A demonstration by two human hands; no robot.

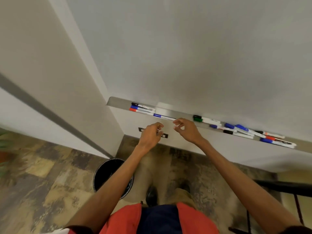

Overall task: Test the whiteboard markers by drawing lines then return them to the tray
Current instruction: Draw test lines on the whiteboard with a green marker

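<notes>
Brushing the blue-capped white marker (162,116) off the grey metal tray (118,103) is the risk: right hand (187,130) loosely curled, empty; left hand (151,135) curled, contents unclear.

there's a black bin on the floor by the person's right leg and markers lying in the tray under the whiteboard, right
Not quite. The head view shows the black bin on the floor by the person's left leg, not the right. The rest holds: markers lie in the tray under the whiteboard.

Colour-capped white markers (211,121) flat in loose clusters along the whiteboard's (185,56) metal tray (118,101).
</notes>
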